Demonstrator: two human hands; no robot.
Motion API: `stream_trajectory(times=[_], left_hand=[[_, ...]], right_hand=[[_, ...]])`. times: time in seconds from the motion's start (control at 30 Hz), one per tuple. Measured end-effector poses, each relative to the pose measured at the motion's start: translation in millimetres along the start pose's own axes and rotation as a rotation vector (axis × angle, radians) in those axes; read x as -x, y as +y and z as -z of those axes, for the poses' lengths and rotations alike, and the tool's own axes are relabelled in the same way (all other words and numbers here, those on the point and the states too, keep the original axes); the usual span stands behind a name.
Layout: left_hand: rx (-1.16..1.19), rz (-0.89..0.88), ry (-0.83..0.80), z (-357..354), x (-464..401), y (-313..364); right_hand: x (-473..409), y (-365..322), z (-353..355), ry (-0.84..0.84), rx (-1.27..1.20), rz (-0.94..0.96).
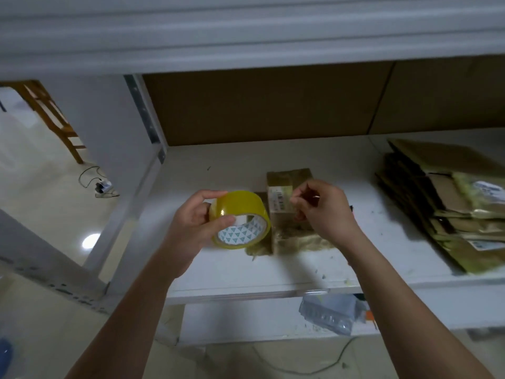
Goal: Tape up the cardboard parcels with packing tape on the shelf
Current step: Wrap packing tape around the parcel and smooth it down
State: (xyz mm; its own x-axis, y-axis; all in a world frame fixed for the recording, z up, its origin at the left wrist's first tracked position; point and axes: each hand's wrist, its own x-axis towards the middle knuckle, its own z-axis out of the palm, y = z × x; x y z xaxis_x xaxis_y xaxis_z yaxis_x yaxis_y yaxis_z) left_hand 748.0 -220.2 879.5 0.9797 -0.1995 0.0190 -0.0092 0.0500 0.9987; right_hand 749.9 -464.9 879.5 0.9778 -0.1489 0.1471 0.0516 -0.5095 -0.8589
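Off to the right of the white shelf (pixel 235 272) lay a slanting stack of flattened cardboard boxes (pixel 442 198), well apart from the work in the middle. Brown board panels (pixel 267 105) closed off the back of the bay, and the shelf above (pixel 246 31) hung over the whole space. Below the front edge, a clear plastic bag (pixel 328 313) sat on the lower level. To the left, past the metal upright (pixel 144 116), the pale floor showed a wooden chair (pixel 52 119) and a small device with a cable (pixel 102 186).

The cardboard parcel (pixel 284 203) stood in the middle of the shelf, already wrapped in yellowish tape, with a printed label (pixel 280 201) on its near-left face and crumpled tape scraps (pixel 295 243) around its base. Nothing stood between the hands and the parcel.

The left hand (pixel 191 222) gripped the yellow packing tape roll (pixel 240 220), fingers curled over its top and thumb pressed on its near rim; the roll was held just left of the parcel, its patterned core facing the camera. The right hand (pixel 322 209) hovered in front of the parcel's right side, fingers curled with thumb and forefinger drawn together as if pinching; whether a tape end sat between them I could not tell. Both forearms reached in from below, the hands apart with the parcel between them
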Motion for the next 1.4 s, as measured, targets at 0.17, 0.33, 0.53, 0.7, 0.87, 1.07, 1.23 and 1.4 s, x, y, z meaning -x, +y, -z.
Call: stream_trajectory(times=[0.17, 0.33, 0.53, 0.7, 0.87, 1.07, 1.23, 1.4], left_hand=[[-0.648, -0.049, -0.062, -16.5, -11.9, 0.2], [-0.992, -0.062, -0.074, -45.7, -16.0, -6.6], [-1.166, -0.07, -0.09, -54.3, -19.1, -10.5], [-1.225, -0.044, -0.105, -53.1, -19.5, -17.6], [-1.268, -0.008, -0.123, -56.7, -18.8, -26.9], [-1.313, -0.013, -0.145, -65.4, -21.4, -26.5], [-1.301, -0.017, -0.137, -66.9, -22.7, -27.7], [-1.307, -0.003, -0.135, -68.6, -23.1, -27.2]], right_hand=[[15.3, 33.1, 42.9, 0.12, -0.072, -0.105], [28.3, 55.5, 56.4, 0.152, -0.055, -0.162], [30.4, 65.3, 60.4, 0.127, -0.068, -0.194], [26.0, 78.0, 50.2, 0.11, -0.066, -0.205], [25.2, 92.6, 38.2, 0.078, -0.154, -0.239], [22.8, 103.9, 27.3, 0.026, -0.147, -0.229], [22.6, 95.1, 34.7, 0.102, 0.091, -0.147], [26.0, 81.9, 36.8, 0.156, 0.295, -0.174]])
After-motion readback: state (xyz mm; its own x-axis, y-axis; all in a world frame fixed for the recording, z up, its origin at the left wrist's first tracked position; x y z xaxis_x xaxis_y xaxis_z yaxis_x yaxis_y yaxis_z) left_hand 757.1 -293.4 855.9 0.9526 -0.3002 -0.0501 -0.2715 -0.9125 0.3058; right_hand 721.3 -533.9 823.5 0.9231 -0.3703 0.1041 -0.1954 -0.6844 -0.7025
